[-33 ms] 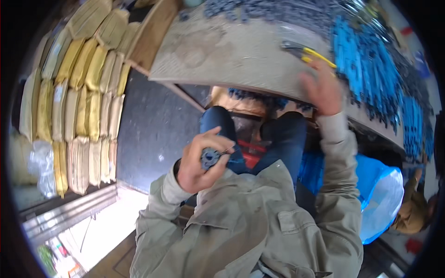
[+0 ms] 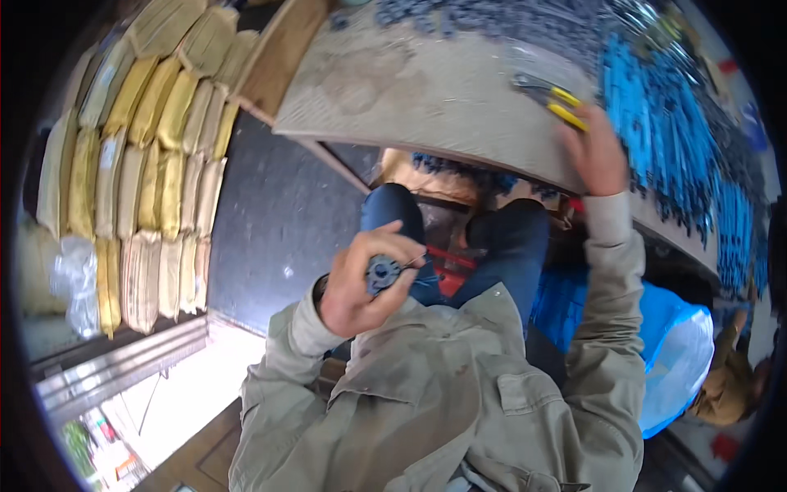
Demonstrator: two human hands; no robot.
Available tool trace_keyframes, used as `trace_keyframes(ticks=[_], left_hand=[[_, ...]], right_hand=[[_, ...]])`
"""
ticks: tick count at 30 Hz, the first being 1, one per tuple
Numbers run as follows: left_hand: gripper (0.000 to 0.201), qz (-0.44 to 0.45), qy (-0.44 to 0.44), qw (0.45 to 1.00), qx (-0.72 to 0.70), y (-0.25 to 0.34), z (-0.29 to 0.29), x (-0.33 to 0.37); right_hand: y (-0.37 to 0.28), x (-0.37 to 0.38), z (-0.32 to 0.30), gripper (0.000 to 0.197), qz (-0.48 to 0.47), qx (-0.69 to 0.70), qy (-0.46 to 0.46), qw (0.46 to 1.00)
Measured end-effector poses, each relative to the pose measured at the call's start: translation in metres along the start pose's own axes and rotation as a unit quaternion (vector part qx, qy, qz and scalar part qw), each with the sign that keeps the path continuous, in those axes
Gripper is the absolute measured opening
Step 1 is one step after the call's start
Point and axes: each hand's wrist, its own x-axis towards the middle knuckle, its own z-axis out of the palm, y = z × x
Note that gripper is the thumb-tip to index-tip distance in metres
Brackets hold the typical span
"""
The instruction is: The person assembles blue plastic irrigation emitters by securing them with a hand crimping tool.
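Note:
Over my lap, my left hand (image 2: 369,279) curls around a small dark blue-grey round part (image 2: 382,274) with a hollow middle. Something thin, like a wire, sticks out by the fingertips. My right hand (image 2: 597,152) is at the right part of the bench, fingers apart and slightly blurred. Its fingertips are at the ends of the yellow handles of a pair of pliers (image 2: 557,102), which lies on the bench top; whether they touch cannot be made out.
The bench (image 2: 443,90) carries a heap of small grey-blue parts (image 2: 492,16) along its back and many bright blue strips (image 2: 656,123) at right. Stacked paper-wrapped packs (image 2: 152,172) stand at left. A blue plastic bag (image 2: 668,328) is beside my right arm.
My right hand has shifted a little right, and the pliers' handles now show spread apart. The whole view has moved slightly. My left hand keeps its hold on the round part.

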Motion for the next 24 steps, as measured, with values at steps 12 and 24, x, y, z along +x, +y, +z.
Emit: trace_keyframes(ticks=[12, 24], left_hand=[[0.025, -0.031, 0.028, 0.998, -0.05, -0.01, -0.006, 0.001], [0.025, -0.025, 0.119, 0.993, 0.007, -0.014, 0.003, -0.006]], right_hand=[[0.007, 0.011, 0.018, 0.021, -0.117, -0.104, -0.079, 0.985], [-0.115, -0.086, -0.002, 0.035, 0.194, 0.768, -0.023, 0.61]])
